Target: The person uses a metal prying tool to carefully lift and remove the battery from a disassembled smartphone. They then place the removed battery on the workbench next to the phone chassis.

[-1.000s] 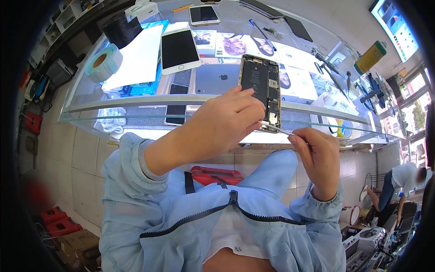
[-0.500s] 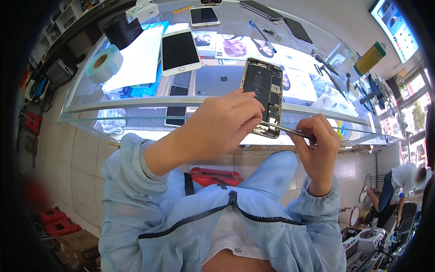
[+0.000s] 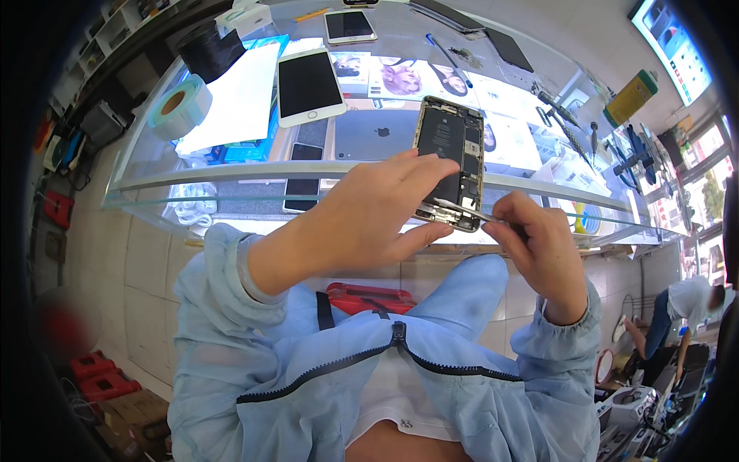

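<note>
An opened phone point(image 3: 440, 131) with its black battery and inner parts bare lies tilted across the front edge of the glass counter. My left hand point(image 3: 369, 204) grips its lower left side, fingertips over the battery and thumb by the bottom end. Pinched in my right hand point(image 3: 543, 246) is a slim silvery metal tool point(image 3: 468, 210), its tip at the lower inner parts of the phone. Whether it has one blade or two, I cannot tell. Left of the opened phone lies a white-framed phone point(image 3: 310, 86), with a smaller white phone point(image 3: 350, 28) farther back.
On the counter's left are a tape roll point(image 3: 181, 108), a white paper sheet point(image 3: 239, 100) and a black roll point(image 3: 209, 52). Screwdrivers point(image 3: 566, 115) and a yellow bottle point(image 3: 631, 98) stand right. A blue pen point(image 3: 448, 60) lies behind. Another person point(image 3: 681, 308) bends at far right.
My left thumb has moved down and away from the fingers, to the phone's bottom end. My right hand has shifted its hold along the tool, whose tip now reaches farther over the phone's lower parts.
</note>
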Tool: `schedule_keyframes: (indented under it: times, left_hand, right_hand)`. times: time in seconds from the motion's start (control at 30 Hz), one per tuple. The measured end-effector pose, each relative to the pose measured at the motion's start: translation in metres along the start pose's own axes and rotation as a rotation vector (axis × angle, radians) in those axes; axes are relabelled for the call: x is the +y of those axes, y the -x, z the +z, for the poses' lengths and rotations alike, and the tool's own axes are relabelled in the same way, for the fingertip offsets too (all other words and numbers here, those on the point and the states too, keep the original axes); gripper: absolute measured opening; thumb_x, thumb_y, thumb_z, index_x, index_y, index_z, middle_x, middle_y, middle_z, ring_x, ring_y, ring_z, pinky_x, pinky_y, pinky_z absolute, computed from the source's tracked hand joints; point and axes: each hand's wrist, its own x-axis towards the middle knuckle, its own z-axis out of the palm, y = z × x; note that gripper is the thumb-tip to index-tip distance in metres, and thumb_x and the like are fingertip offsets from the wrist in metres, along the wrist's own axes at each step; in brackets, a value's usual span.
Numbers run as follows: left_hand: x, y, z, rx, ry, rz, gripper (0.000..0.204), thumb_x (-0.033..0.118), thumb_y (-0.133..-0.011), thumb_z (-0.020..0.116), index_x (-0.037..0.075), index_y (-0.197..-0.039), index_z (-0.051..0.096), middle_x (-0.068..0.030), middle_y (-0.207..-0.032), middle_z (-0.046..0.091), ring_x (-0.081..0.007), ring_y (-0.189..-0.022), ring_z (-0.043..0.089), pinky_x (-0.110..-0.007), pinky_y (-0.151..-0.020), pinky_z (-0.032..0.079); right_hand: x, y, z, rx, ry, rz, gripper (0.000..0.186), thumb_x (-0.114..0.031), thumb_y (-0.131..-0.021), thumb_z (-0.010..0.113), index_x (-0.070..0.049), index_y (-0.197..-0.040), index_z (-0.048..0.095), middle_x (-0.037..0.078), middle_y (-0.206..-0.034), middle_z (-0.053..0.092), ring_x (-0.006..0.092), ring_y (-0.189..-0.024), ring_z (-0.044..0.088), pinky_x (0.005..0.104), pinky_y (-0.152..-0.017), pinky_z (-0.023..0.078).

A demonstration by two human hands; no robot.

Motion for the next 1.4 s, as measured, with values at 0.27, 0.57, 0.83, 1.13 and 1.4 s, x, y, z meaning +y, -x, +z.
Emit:
schedule_keyframes:
  times: [0.27,0.57,0.83,1.13,1.4]
  left_hand:
    - [-0.015,-0.001,0.006,-0.031,-0.119,0.112,0.040,0.021,-0.079,0.071,-0.002,-0.111,0.063,-0.0191,-0.123,0.060,-0.0388,-0.108,0.059,-0.043,-0.098,0.046]
    - [-0.014,0.000,0.012,-0.026,-0.149,0.111,0.039,0.024,-0.081,0.071,-0.002,-0.110,0.063,-0.0187,-0.122,0.061,-0.0355,-0.111,0.058,-0.042,-0.099,0.044]
    - [-0.015,-0.003,0.018,-0.020,-0.131,0.112,0.040,0.028,-0.082,0.071,-0.001,-0.108,0.065,-0.0180,-0.119,0.062,-0.0335,-0.106,0.061,-0.039,-0.087,0.050]
    - [-0.014,-0.002,0.014,-0.058,-0.197,0.068,0.041,0.032,-0.084,0.068,-0.001,-0.107,0.065,-0.0184,-0.121,0.062,-0.0337,-0.108,0.060,-0.039,-0.087,0.049]
    - [-0.012,0.002,0.022,0.008,-0.223,0.094,0.037,0.027,-0.085,0.066,0.000,-0.109,0.064,-0.0181,-0.123,0.061,-0.0344,-0.114,0.057,-0.041,-0.093,0.047]
  right_hand:
    - [-0.007,0.021,-0.004,0.306,0.151,-0.396,0.021,-0.020,-0.068,0.081,-0.007,-0.077,0.067,0.001,-0.056,0.056,0.0158,-0.045,0.050,0.0286,-0.046,0.035]
    - [-0.024,0.056,-0.023,0.365,0.230,-0.881,0.032,-0.042,-0.070,0.079,-0.012,-0.068,0.066,-0.004,-0.050,0.053,0.0104,-0.040,0.043,0.0268,-0.047,0.029]
    - [-0.023,0.098,-0.039,0.431,0.100,-1.005,0.044,-0.051,-0.074,0.073,-0.009,-0.070,0.061,-0.002,-0.049,0.050,0.0091,-0.039,0.039,0.0275,-0.048,0.025]
    - [-0.034,0.142,-0.049,0.501,0.194,-1.010,0.046,-0.053,-0.080,0.068,-0.009,-0.073,0.056,-0.003,-0.050,0.039,0.0102,-0.041,0.034,0.0299,-0.049,0.024]
    - [-0.047,0.110,-0.025,0.396,0.370,-0.684,0.034,-0.040,-0.076,0.074,-0.006,-0.075,0.068,0.001,-0.056,0.057,0.0146,-0.043,0.048,0.0292,-0.045,0.033]
